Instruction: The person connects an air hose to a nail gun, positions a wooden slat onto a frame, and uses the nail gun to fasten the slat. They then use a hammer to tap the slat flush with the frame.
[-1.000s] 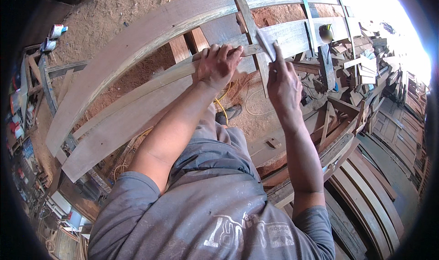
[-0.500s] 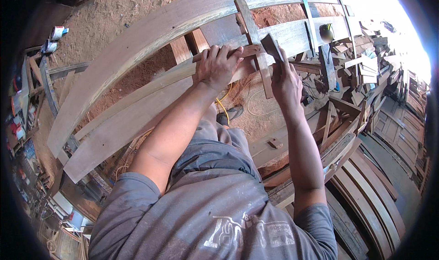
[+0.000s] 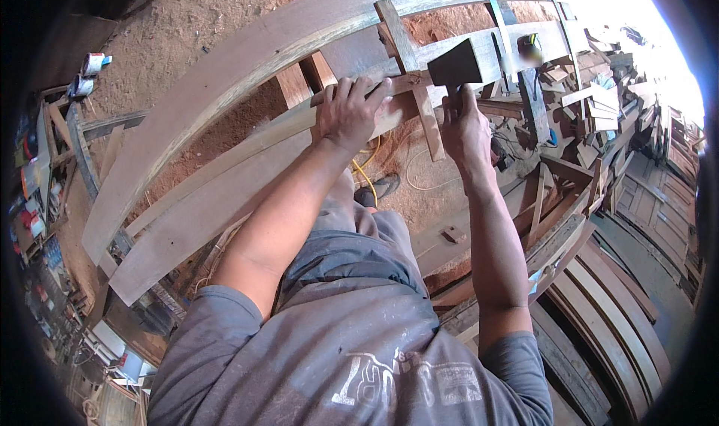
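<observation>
My left hand [image 3: 346, 113] is closed over a narrow reddish-brown wooden bar [image 3: 405, 84], its fingers curled over the top. The bar's right end meets an upright wooden crosspiece [image 3: 405, 43] that lies across the curved planks. To the right of that crosspiece, my right hand [image 3: 467, 130] grips the short handle of a tool with a broad, dark, four-sided head [image 3: 454, 64]. The frames do not show its exact kind. The head is raised close beside the crosspiece; whether it touches is hard to tell. A pale curved plank [image 3: 225, 177] runs under my left hand.
Another long curved plank [image 3: 196, 89] arcs beyond. Blue clamps [image 3: 496, 14] cross the planks at right, near a black-and-yellow tape measure [image 3: 529, 46]. A yellow cable [image 3: 365, 173] lies by my foot. Scrap wood [image 3: 599, 104] and stacked curved boards [image 3: 599, 321] fill the right side.
The tool in my right hand has turned, so its broad dark face shows instead of a narrow side. My right hand has dropped slightly. My left hand keeps its grip on the bar.
</observation>
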A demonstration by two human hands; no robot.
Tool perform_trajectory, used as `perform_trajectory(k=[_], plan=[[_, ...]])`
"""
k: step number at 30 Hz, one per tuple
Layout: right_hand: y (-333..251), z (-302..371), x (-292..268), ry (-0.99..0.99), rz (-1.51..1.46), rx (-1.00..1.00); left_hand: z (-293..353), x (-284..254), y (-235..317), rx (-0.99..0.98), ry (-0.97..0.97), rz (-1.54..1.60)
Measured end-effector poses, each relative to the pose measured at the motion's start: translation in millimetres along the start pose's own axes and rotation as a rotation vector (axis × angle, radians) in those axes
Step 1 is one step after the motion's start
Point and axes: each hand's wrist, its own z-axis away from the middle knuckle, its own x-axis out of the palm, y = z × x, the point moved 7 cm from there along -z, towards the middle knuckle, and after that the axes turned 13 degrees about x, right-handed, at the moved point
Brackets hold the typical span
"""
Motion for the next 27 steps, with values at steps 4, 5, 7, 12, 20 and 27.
perform_trajectory(k=[4, 5, 7, 12, 20, 27], plan=[[-6, 20, 2, 0.119, -0.139, -0.12, 2, 1, 1, -0.009, 0.014, 0.03], [-2, 20, 13, 0.052, 0.033, -0.021, 4, 4, 1, -0.007, 0.007, 0.025], [-5, 10, 22, -0.064, 0.07, -0.005, -1, 5, 0, 0.001, 0.007, 0.014], [-2, 14, 7, 0.049, -0.056, -0.105, 1, 1, 1, -0.008, 0.02, 0.021], [-2, 17, 9, -0.003, -0.017, -0.062, 1, 0, 1, -0.021, 0.012, 0.003], [6, 8, 30, -0.063, 0.102, -0.013, -2, -6, 3, 0.004, -0.024, 0.016]])
